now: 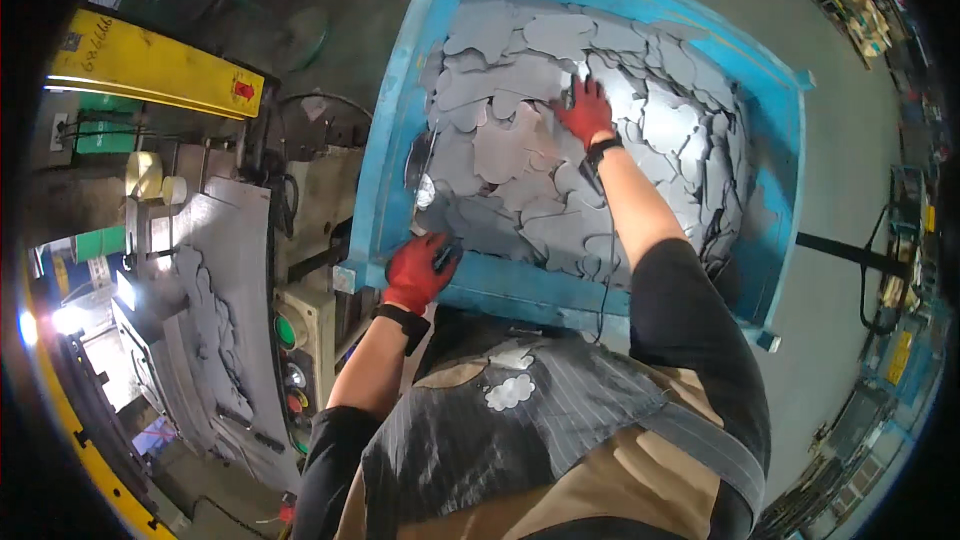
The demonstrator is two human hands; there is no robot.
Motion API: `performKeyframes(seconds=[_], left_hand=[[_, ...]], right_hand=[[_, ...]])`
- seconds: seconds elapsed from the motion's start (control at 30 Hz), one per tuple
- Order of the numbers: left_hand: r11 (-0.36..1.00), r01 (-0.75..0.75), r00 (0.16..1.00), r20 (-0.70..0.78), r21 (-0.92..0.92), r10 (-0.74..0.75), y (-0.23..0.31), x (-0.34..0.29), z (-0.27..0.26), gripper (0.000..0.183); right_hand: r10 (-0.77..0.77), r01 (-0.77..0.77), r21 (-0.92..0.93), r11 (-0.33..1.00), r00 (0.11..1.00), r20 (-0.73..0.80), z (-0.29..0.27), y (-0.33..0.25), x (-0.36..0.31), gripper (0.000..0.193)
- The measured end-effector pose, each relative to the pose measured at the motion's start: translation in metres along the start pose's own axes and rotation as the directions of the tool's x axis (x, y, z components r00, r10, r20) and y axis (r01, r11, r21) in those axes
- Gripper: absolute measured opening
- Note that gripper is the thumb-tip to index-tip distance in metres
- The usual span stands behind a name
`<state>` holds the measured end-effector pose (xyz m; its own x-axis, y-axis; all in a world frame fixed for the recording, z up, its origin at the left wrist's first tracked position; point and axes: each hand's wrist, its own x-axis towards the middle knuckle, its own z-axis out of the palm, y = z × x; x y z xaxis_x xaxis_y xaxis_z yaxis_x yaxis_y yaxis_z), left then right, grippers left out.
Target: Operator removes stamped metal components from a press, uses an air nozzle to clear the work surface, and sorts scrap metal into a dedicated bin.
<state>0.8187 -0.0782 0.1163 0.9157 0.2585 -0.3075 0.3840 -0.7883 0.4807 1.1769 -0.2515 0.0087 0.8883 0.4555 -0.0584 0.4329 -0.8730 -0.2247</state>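
Note:
A large blue metal bin [400, 70] holds a thick layer of flat grey metal pieces [560, 35] with scalloped edges, overlapping one another. My right hand [588, 112], in a red glove with dark fingertips, reaches over the middle of the layer. Its fingers are spread and touch or hover just above the pieces, holding none that I can see. At the bin's near left corner is my left hand [418, 272], also red-gloved. Its fingers are slightly bent and apart beside the rim, the tips partly hidden. One shiny piece [426, 190] leans against the left wall just beyond it.
Left of the bin stands a machine with a sloping metal chute [235, 240], where more scalloped pieces [210, 330] lie. A green button [286, 331] sits on its panel. A yellow beam [160, 65] juts in at the upper left. Loaded shelves [905, 340] line the far right.

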Motion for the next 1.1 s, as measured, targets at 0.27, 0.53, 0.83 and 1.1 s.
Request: performKeyframes(seconds=[0.27,0.53,0.83,1.1], left_hand=[[0.997,-0.061,0.991,-0.123,-0.054,0.054,-0.007,0.002,0.009,0.031],[0.999,-0.037,0.995,-0.092,-0.018,0.035,-0.003,0.002,0.006,0.031],[1.000,-0.009,0.995,-0.099,-0.014,0.008,-0.008,-0.001,0.013,0.032],[0.992,-0.037,0.993,-0.112,-0.118,0.024,-0.002,0.004,0.005,0.027]], right_hand=[[-0.073,0.103,-0.239,0.965,0.989,0.131,0.019,0.002,0.000,0.077],[-0.277,0.332,-0.074,0.940,0.873,0.401,-0.008,-0.008,-0.140,0.086],[-0.149,0.086,0.428,0.900,0.982,0.115,-0.030,0.027,-0.052,0.055],[0.036,0.000,-0.232,0.973,0.988,0.152,0.001,0.068,-0.012,0.088]])
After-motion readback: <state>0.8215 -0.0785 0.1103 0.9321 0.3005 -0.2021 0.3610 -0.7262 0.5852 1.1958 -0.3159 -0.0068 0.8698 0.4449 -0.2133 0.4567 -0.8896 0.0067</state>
